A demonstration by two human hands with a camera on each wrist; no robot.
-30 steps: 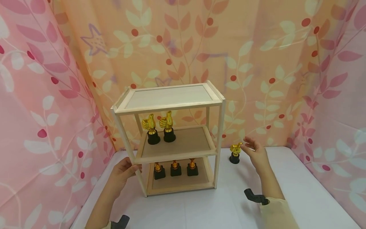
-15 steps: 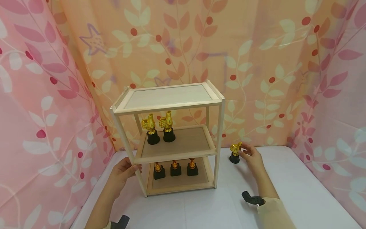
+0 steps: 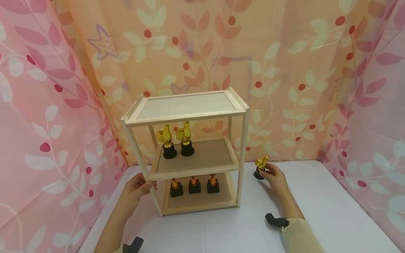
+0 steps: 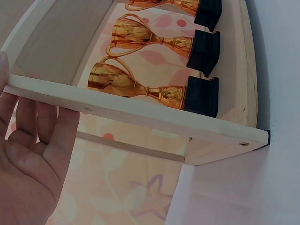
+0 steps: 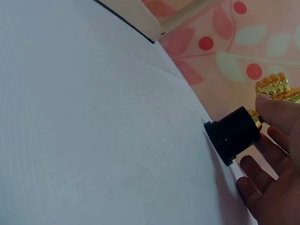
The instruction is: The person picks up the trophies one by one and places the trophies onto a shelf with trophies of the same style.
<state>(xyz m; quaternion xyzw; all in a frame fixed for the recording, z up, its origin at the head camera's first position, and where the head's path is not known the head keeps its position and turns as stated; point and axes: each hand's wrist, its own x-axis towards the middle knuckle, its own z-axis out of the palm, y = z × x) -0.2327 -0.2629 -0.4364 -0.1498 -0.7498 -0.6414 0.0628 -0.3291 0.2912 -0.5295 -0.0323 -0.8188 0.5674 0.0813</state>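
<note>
My left hand grips the front left post of a wooden three-tier shelf, fingers behind it. Off to the shelf's right, my right hand pinches a gold thumbs-up trophy low down. In the right wrist view the thumb lies at the neck, just above the black base, with the fingers on the other side. That base stands upright on the white table. Two similar thumbs-up trophies occupy the middle tier's left half.
On the bottom tier stand three gold cup trophies with square black bases, their tops hidden by the middle tier in the head view. Patterned curtains close in the white table at the back and both sides.
My right hand has moved left and down to the trophy, and its thumb and fingers have come together around it. The left hand stays on the post.
</note>
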